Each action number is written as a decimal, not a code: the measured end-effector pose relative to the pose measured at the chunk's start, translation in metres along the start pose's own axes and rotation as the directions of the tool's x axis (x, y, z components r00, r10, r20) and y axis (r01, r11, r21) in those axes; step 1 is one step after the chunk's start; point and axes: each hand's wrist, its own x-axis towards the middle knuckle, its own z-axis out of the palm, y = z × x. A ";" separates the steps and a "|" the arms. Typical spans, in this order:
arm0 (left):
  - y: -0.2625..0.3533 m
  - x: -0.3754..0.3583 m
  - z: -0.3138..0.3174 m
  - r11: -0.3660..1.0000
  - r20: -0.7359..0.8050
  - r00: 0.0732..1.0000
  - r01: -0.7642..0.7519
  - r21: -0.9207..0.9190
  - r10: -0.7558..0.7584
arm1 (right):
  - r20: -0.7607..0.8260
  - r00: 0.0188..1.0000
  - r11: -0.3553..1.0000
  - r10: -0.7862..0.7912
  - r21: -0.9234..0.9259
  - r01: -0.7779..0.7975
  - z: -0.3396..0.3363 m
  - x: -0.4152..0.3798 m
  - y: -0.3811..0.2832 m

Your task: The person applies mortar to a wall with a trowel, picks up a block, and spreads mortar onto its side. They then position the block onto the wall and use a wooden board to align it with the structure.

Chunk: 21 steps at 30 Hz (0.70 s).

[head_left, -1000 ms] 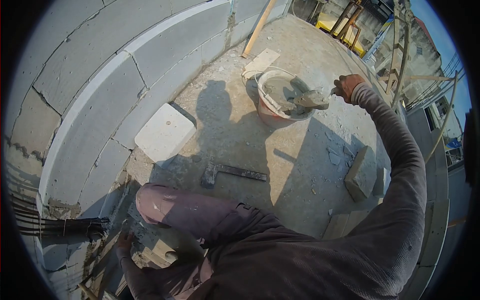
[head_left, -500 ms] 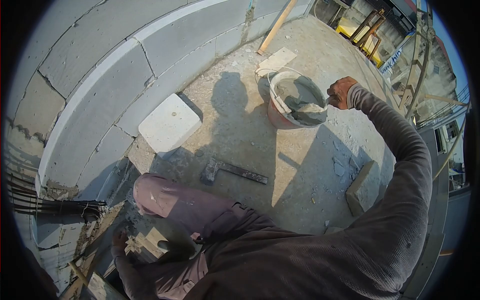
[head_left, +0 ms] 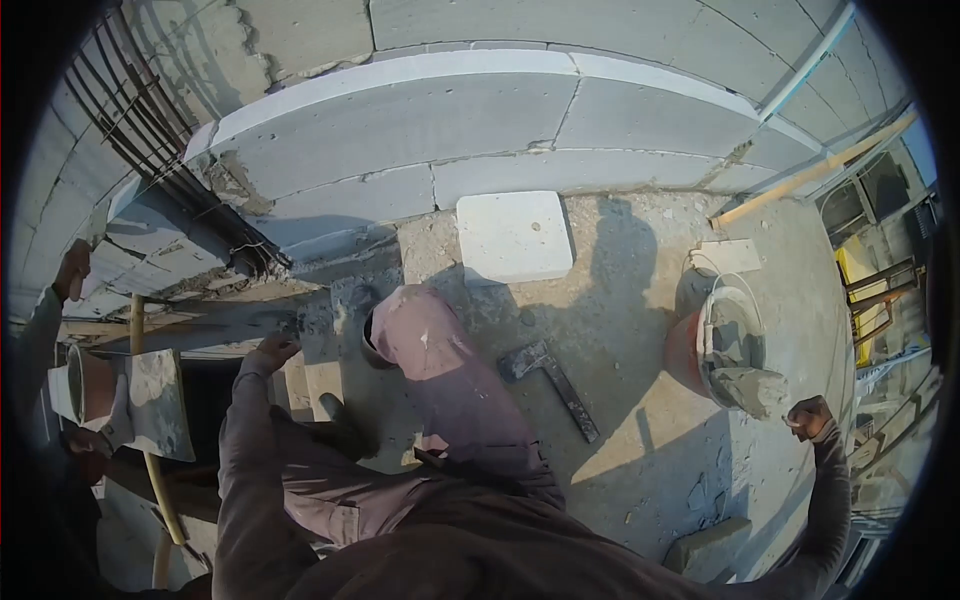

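Observation:
My right hand [head_left: 808, 418] is closed round the handle of a trowel. Its blade [head_left: 752, 390], heaped with wet grey mortar, is at the near rim of a reddish bucket [head_left: 688, 352] with mortar inside and a wire handle. My left hand [head_left: 270, 352] is low beside my bent knee, near pieces of wood; its fingers look stretched out with nothing visible in them, though shadow blurs the detail. A hatchet-like hammer [head_left: 552, 385] lies on the floor right of my knee. Beyond the knee lies a white block [head_left: 514, 236] by the wall.
A low wall of grey blocks [head_left: 400, 120] runs across the back. Bundled rebar [head_left: 190, 190] sticks out at left. A co-worker's hand [head_left: 73, 270] shows at far left, above another bucket [head_left: 85, 385]. A wooden pole [head_left: 815, 172] leans at right; a block [head_left: 705, 548] lies near my right arm.
My view has swung left, bringing the co-worker and second bucket into sight. My right hand has drawn the trowel up from the mortar, and its loaded blade now shows at the bucket's rim.

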 end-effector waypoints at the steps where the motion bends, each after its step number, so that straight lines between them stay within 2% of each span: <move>1: 0.016 -0.010 -0.002 0.998 -0.011 1.000 -0.014 0.066 0.015 | 0.058 0.991 0.992 -0.121 -0.032 0.123 -0.010 0.097 -0.038; 2: 0.051 -0.029 -0.014 0.992 0.050 0.996 0.064 0.111 -0.070 | 0.046 0.969 0.969 -0.244 0.049 0.241 0.033 0.102 -0.011; 4: 0.063 -0.021 -0.012 0.979 0.078 0.991 0.089 0.185 -0.105 | -0.021 0.919 0.895 -0.393 0.221 0.388 0.090 0.156 -0.085; 6: 0.074 -0.004 -0.005 0.980 0.062 0.998 -0.019 0.200 0.006 | -0.131 0.884 0.803 -0.449 0.373 0.464 0.181 0.123 -0.188; 7: 0.081 0.004 -0.001 0.985 0.045 0.999 -0.016 0.172 0.008 | -0.189 0.867 0.749 -0.461 0.441 0.495 0.216 0.107 -0.231; 9: 0.093 0.011 -0.006 0.983 0.083 0.989 -0.130 0.128 0.120 | -0.305 0.832 0.611 -0.463 0.570 0.549 0.251 0.113 -0.325; 10: 0.094 0.017 -0.004 0.985 0.064 0.990 -0.131 0.111 0.124 | -0.362 0.815 0.530 -0.453 0.625 0.573 0.249 0.119 -0.334; 11: 0.092 0.025 -0.001 0.971 0.058 0.978 -0.207 0.122 0.202 | -0.253 0.819 0.569 -0.515 0.615 0.547 0.248 0.120 -0.384; 12: 0.090 0.031 -0.002 0.950 0.054 0.959 -0.283 0.135 0.278 | -0.138 0.816 0.610 -0.561 0.597 0.520 0.237 0.122 -0.451; 14: 0.099 0.028 -0.018 0.940 0.023 0.954 -0.299 0.164 0.299 | -0.077 0.826 0.662 -0.559 0.560 0.499 0.224 0.117 -0.560; 15: 0.102 0.022 -0.024 0.928 0.015 0.948 -0.314 0.200 0.317 | -0.075 0.740 0.662 -0.668 0.393 0.638 0.210 0.141 -0.587; 16: 0.102 0.020 -0.029 0.931 0.006 0.947 -0.318 0.182 0.322 | -0.110 0.597 0.574 -0.794 0.187 0.797 0.197 0.162 -0.624; 17: 0.100 0.019 -0.035 0.944 -0.077 0.948 -0.295 0.149 0.308 | -0.104 0.580 0.558 -0.808 0.181 0.810 0.195 0.166 -0.669; 18: 0.098 0.018 -0.038 0.955 -0.156 0.945 -0.274 0.112 0.289 | 0.005 0.607 0.604 -0.794 0.111 0.789 0.185 0.172 -0.714; 20: 0.090 0.016 -0.044 0.961 -0.174 0.947 -0.254 0.112 0.271 | 0.055 0.586 0.582 -0.808 -0.073 0.810 0.187 0.208 -0.781; 21: 0.086 0.015 -0.048 0.964 -0.194 0.948 -0.230 0.137 0.254 | 0.020 0.456 0.427 -0.890 -0.313 0.848 0.195 0.230 -0.808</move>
